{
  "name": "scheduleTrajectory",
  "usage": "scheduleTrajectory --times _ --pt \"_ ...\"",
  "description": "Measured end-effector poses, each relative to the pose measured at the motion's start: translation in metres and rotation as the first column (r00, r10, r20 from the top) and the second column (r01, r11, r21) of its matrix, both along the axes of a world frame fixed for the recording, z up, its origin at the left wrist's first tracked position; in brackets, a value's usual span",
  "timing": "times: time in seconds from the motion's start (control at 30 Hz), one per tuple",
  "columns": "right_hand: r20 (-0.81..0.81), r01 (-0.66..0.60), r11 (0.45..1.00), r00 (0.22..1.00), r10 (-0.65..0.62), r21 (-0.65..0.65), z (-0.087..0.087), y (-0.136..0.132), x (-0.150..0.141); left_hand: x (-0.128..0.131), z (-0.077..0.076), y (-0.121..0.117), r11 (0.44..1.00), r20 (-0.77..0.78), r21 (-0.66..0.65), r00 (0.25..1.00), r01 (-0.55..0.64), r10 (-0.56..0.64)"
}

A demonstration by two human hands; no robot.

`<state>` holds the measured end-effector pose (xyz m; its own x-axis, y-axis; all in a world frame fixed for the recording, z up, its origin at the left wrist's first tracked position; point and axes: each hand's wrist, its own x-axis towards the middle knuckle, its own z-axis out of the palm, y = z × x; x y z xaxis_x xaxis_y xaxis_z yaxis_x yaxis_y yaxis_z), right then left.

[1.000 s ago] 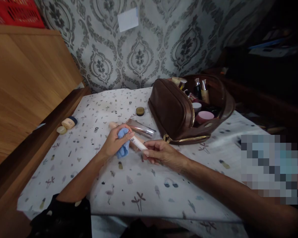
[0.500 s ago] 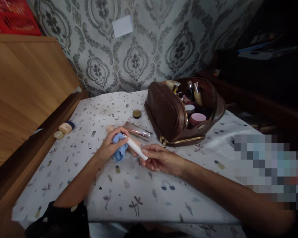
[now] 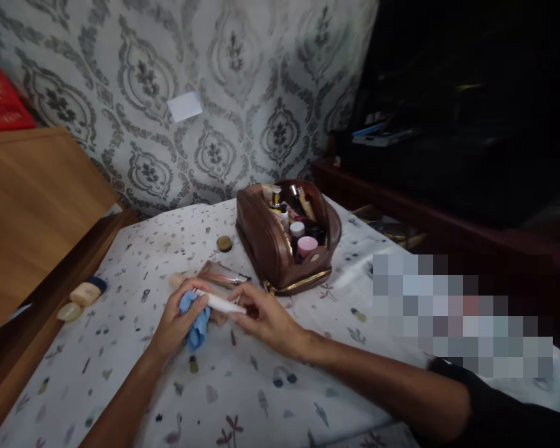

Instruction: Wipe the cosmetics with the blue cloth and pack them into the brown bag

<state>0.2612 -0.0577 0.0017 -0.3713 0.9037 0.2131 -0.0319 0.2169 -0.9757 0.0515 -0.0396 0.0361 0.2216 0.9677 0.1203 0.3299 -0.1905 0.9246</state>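
Your left hand pinches the white tube and blue cloth; your right hand's fingers close on its other end. No lettering is legible. The tube is above the patterned tablecloth, near the brown bag; damask wallpaper stands behind.

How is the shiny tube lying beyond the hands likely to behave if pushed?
The shiny tube may slip, as its surface looks smooth and glossy. Its wider, flatter-looking end should discourage rolling. Lying on its side, it seems unlikely to tip, though it might swivel.
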Motion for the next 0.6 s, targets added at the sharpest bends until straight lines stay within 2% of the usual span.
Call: scheduleTrajectory --times 0.07,0.1,0.2,0.3,0.4,0.5,0.6 --pt "0.107 0.113 0.963 0.984 -0.143 0.243 0.004 -0.005 0.002 0.006 0.003 -0.002 1.0 -0.007 0.008 1.0 -0.031 0.031" --pt "0.124 0.14 0.937 0.974 -0.188 0.32 0.006 -0.007 0.003 0.01 0.006 -0.003 0.999 -0.003 0.014 0.999 -0.046 0.046" --pt "0.065 0.208 0.891 0.965 -0.254 0.403 0.018 -0.012 0.01 0.02 0.017 -0.006 0.999 0.026 -0.006 0.998 -0.053 0.053" --pt "-0.014 0.275 0.886 0.957 -0.291 0.373 0.034 -0.019 0.023 0.031 0.026 -0.01 0.999 0.058 -0.022 0.998 -0.026 0.027" --pt "-0.095 0.36 0.883 0.933 -0.348 0.3 0.044 -0.029 0.041 0.041 0.03 -0.014 0.997 0.02 0.052 0.999 0.049 -0.05" --pt "-0.195 0.468 0.866 0.879 -0.435 0.177 0.042 -0.036 0.06 0.053 0.033 -0.014 0.973 -0.164 0.135 0.973 0.185 -0.163" --pt "-0.26 0.554 0.831 0.811 -0.524 0.052 0.033 -0.04 0.076 0.069 0.04 -0.01 0.91 -0.362 0.235 0.9 0.34 -0.243"
